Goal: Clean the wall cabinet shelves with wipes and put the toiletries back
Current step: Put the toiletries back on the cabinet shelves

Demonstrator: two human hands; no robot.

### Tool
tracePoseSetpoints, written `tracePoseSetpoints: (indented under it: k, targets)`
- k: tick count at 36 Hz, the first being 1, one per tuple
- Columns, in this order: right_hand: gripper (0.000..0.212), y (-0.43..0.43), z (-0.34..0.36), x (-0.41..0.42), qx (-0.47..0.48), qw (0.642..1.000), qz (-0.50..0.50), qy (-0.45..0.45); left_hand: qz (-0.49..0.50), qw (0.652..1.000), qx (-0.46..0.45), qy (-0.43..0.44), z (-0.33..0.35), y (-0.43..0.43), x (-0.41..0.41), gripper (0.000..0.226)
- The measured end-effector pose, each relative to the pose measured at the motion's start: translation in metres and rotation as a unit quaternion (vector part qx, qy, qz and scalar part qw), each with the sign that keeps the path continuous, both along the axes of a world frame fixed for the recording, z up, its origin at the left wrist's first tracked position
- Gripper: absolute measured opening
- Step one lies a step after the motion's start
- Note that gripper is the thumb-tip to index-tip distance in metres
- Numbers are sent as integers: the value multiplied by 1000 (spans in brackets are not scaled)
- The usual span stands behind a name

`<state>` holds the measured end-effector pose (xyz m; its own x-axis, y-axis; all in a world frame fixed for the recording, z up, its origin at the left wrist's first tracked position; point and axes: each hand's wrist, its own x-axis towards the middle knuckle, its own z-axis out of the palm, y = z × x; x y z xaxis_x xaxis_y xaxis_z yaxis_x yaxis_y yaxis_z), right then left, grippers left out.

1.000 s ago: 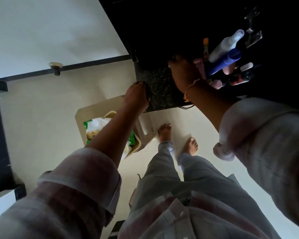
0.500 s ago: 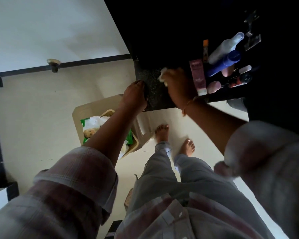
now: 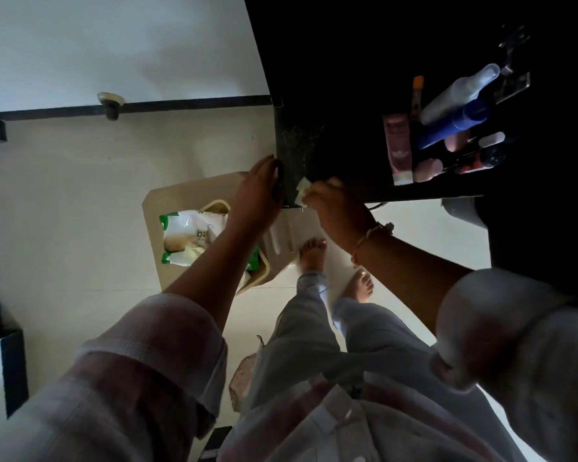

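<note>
**Shelf** (image 3: 297,155): dark, speckled surface in the upper centre of the frame. Its front left corner sits just above both hands.

**Left hand** (image 3: 259,190): centre of the frame. The fingers are curled over the shelf's left edge and grip it.

**Right hand** (image 3: 336,205): just right of the left hand, at the shelf's front edge. The fingers are closed round 1 white wipe (image 3: 301,192), held against the shelf near that corner. There is 1 bracelet (image 3: 371,235) on the wrist.

**Toiletries**: upper right of the frame, on the shelf's right part and well apart from the wipe.
- 1 pink tube (image 3: 398,145)
- 1 blue bottle (image 3: 454,128)
- 1 translucent bottle (image 3: 457,95)
- 1 orange-capped stick (image 3: 417,91)
- 1 red item (image 3: 471,161)
- The smaller pieces are too dark to identify.

**Wipes pack** (image 3: 187,233): white and green, lying on 1 beige stool (image 3: 154,225), left of centre beside the left forearm.

**Bare feet** (image 3: 312,253): 2, on the pale floor below the right hand.
</note>
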<state>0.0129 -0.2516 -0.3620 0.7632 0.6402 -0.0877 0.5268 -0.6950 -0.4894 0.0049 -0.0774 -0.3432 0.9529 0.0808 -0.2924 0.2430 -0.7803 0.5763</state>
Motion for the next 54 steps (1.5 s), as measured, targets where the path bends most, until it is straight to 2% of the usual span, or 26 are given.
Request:
tracePoseSetpoints:
  k: [3, 5, 9, 13, 16, 19, 23, 25, 27, 29, 33, 36, 39, 41, 43, 45, 47, 51, 53, 54]
  targets:
    - [40, 0, 1, -5, 7, 999, 52, 14, 9, 1000, 11, -3, 0, -1, -8, 36]
    - [37, 1, 2, 1, 21, 999, 41, 27, 18, 1000, 10, -1, -1, 1, -12, 38]
    - [22, 0, 5, 48, -12, 994, -103, 23, 32, 999, 13, 8, -8, 6, -13, 44]
    - [10, -12, 9, 97, -5, 962, -274, -13, 45, 999, 21, 7, -9, 9, -15, 46]
    - [20, -5, 6, 116, -23, 965, -260, -11, 56, 998, 28, 2, -11, 12, -18, 47]
    - [18, 10, -4, 114, 11, 971, -239, 25, 67, 997, 29, 1, -11, 15, -20, 49]
    - [18, 31, -7, 62, -17, 992, -124, 0, 78, 996, 31, 3, -11, 18, -24, 49]
    - [29, 33, -10, 30, 33, 997, -72, -8, 83, 996, 32, 5, -12, 18, -25, 48]
    - [31, 29, -15, 10, 40, 998, -2, -41, 83, 996, 29, 7, -11, 18, -26, 48]
    - [24, 25, -20, 2, 38, 999, 33, -7, 80, 996, 27, 6, -11, 16, -26, 48]
    - [25, 24, -19, 5, 42, 994, 98, 31, 82, 996, 22, 15, -11, 14, -25, 51]
    - [16, 29, -11, 27, 46, 998, 27, 14, 75, 997, 17, 3, -11, 12, -24, 52]
    - [13, 34, 0, 68, 62, 983, -172, 23, 73, 997, 15, -2, -11, 11, -23, 55]
    - [19, 32, -1, 96, 40, 965, -258, 15, 81, 997, 17, 0, -11, 12, -23, 56]
    - [27, 36, -8, 115, 25, 955, -292, 35, 91, 996, 16, 0, -12, 12, -24, 57]
    - [33, 46, -10, 120, 14, 956, -281, 85, 97, 995, 17, -3, -12, 13, -27, 57]
    - [29, 58, -16, 113, 4, 961, -258, 105, 99, 995, 21, -6, -11, 13, -29, 56]
    - [17, 67, -9, 68, 19, 990, -124, 72, 99, 995, 26, -12, -9, 14, -31, 54]
    - [18, 63, -1, 40, 15, 992, -83, 91, 96, 995, 25, -17, -9, 14, -31, 53]
    - [21, 58, 0, 26, 8, 996, -43, 71, 92, 995, 25, -19, -9, 14, -31, 53]
